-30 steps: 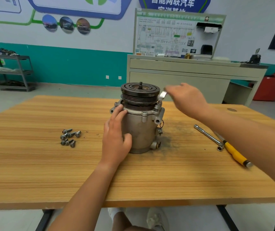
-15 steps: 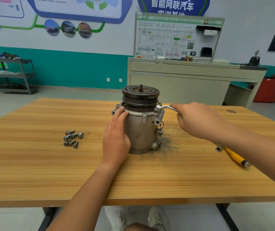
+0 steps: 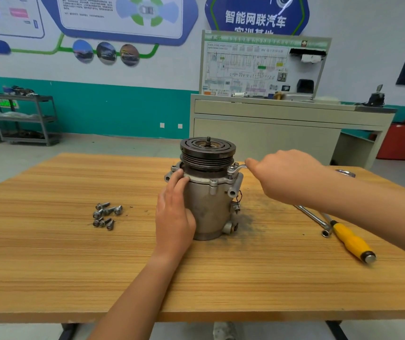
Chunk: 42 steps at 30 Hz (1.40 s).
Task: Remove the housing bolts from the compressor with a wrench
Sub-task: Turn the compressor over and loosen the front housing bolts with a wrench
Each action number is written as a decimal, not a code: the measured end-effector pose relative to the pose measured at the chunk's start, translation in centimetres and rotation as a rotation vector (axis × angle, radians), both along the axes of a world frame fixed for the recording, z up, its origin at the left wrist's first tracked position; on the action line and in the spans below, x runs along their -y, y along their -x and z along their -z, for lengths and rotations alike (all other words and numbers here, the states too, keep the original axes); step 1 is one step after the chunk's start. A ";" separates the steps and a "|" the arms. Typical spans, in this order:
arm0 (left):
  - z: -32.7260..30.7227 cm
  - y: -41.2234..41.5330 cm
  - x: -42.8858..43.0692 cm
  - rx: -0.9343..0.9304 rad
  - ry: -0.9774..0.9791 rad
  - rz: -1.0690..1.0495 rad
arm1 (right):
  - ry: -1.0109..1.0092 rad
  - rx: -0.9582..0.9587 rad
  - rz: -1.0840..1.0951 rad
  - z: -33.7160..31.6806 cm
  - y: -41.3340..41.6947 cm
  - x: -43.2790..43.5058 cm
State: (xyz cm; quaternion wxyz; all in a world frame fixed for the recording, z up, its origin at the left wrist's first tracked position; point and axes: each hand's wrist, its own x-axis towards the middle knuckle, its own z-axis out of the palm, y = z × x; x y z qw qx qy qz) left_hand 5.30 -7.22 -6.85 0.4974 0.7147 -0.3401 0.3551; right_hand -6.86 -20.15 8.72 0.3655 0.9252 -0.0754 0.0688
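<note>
A grey metal compressor (image 3: 210, 207) stands upright in the middle of the wooden table (image 3: 49, 266), its dark grooved pulley on top. My left hand (image 3: 174, 217) wraps around the left side of the housing, fingers up at the flange. My right hand (image 3: 284, 175) grips a silver wrench (image 3: 237, 168) whose ring end sits on a bolt at the flange's right side. A front flange bolt (image 3: 213, 182) is still in its lug. Several removed bolts (image 3: 105, 214) lie in a loose pile to the left.
A socket bar (image 3: 315, 220) and a yellow-handled screwdriver (image 3: 352, 241) lie on the table at the right, under my right forearm. Behind the table stand a beige trainer cabinet (image 3: 270, 133), a grey shelf cart (image 3: 22, 119) at the left and a red bin (image 3: 400, 141).
My right hand swung the wrench from above the pulley's right edge down and toward me, then held it on the right flange bolt. My left hand stayed on the housing.
</note>
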 end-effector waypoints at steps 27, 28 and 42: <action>-2.0 0.4 2.1 -0.274 0.234 0.071 | -0.080 0.092 -0.130 1.2 -0.2 2.1; -1.8 0.3 2.0 -0.256 0.218 0.075 | -0.089 0.088 -0.142 1.2 -0.2 2.2; 0.0 0.4 1.6 -0.182 0.095 0.121 | -0.196 0.331 -0.434 3.0 -4.7 6.2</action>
